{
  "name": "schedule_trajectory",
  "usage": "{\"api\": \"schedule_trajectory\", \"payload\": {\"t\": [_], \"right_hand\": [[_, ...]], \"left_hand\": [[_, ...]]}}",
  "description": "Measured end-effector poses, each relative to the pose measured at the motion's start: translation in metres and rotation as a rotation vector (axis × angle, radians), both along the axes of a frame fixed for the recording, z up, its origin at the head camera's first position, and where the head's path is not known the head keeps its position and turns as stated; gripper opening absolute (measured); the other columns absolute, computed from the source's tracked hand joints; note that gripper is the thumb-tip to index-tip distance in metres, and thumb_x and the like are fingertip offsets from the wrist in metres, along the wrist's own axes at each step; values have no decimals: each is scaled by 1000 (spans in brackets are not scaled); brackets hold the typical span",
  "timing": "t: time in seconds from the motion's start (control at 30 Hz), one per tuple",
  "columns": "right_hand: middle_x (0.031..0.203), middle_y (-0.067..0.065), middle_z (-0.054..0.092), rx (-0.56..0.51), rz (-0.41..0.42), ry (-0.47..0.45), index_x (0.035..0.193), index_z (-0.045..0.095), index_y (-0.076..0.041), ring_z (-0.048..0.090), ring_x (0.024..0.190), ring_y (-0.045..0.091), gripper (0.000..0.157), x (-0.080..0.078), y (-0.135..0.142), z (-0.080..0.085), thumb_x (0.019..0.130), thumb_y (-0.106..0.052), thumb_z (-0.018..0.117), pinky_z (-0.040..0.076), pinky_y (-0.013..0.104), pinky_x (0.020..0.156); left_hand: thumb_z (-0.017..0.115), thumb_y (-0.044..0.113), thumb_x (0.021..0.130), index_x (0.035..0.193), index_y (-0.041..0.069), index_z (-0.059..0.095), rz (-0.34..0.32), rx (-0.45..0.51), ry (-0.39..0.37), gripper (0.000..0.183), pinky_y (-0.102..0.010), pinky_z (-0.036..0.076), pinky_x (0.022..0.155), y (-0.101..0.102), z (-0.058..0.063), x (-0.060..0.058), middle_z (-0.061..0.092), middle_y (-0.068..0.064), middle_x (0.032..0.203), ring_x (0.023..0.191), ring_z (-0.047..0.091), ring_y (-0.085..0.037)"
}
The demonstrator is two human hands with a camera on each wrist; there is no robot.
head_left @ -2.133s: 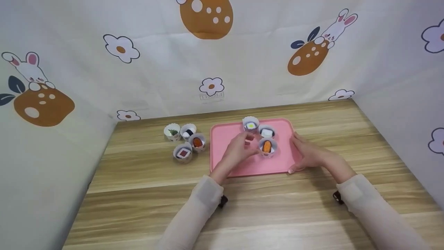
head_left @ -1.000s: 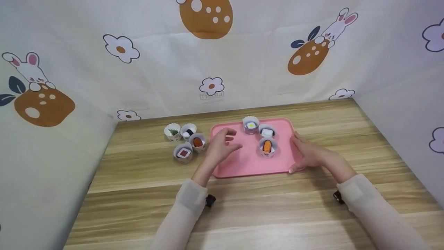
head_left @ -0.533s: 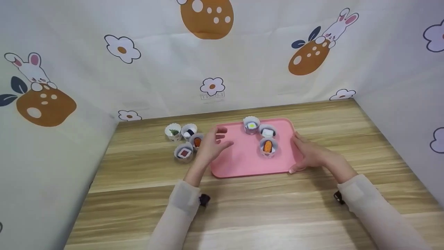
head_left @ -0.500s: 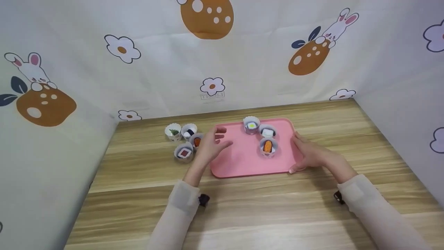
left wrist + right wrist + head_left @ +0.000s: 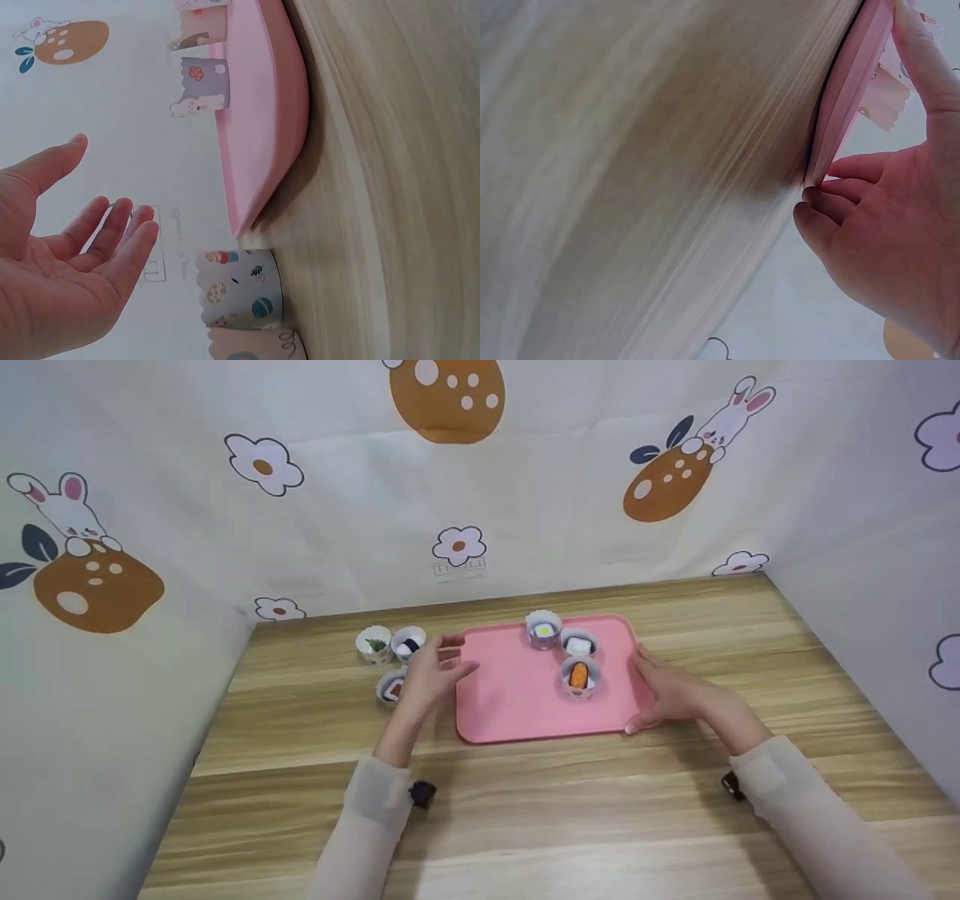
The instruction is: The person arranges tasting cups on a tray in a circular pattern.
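the left hand (image 5: pixel 429 679) has its fingers loosely bent and the thumb well apart from them; it holds nothing. it is above the wooden table (image 5: pixel 525 825), near the left edge of the pink rectangular tray (image 5: pixel 517 697). the right hand (image 5: pixel 670 688) is spread with relaxed fingers, and it touches the tray at its right end, with the thumb at the near corner.

on the tray stand three patterned paper cups: the cup with a white and yellow piece (image 5: pixel 543 645) at the far edge, the cup with a plain white piece (image 5: pixel 574 633) beside it, and the cup with an orange piece (image 5: pixel 580 695) nearest. left of the tray, the cup with green leaf (image 5: pixel 375 658) stands beside the cup with a black-banded piece (image 5: pixel 409 631); the cup with a dark red centre (image 5: pixel 388 699) is partly hidden by the left hand.
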State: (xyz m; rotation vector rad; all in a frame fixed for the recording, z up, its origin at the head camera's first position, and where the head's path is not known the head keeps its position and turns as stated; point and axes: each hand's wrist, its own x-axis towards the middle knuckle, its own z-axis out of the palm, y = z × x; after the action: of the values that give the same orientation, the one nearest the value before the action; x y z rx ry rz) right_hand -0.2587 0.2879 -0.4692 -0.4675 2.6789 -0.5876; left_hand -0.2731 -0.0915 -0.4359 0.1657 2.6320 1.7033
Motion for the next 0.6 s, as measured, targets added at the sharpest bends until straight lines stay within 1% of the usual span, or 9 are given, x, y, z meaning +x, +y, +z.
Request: {"api": "schedule_trajectory", "payload": {"t": [0.07,0.3,0.47,0.6], "right_hand": [[164,31,-2,1,1,2,155,7,10,11,150,51,136,0,0,0,68,-61,83,18,60,122],[164,30,-3,6,3,2,155,7,10,9,150,51,136,0,0,0,68,-61,83,17,60,122],[164,30,-4,4,2,1,155,7,11,8,150,50,136,0,0,0,68,-60,83,16,60,122],[164,31,-3,7,4,3,155,7,10,9,149,52,136,0,0,1,68,-61,83,17,60,122]], "left_hand": [[76,7,86,128,-3,56,8,8,-3,47,-43,49,108,-4,0,0,60,-21,134,126,59,-36],[74,9,88,128,-4,55,24,20,5,46,-47,46,111,-19,-3,0,60,-22,134,128,57,-37],[75,9,87,129,-4,54,39,30,-2,49,-45,47,110,-28,-4,0,59,-24,136,129,57,-37],[76,10,87,130,-3,54,54,35,-9,50,-45,47,110,-35,-5,0,59,-23,136,128,58,-36]]}}
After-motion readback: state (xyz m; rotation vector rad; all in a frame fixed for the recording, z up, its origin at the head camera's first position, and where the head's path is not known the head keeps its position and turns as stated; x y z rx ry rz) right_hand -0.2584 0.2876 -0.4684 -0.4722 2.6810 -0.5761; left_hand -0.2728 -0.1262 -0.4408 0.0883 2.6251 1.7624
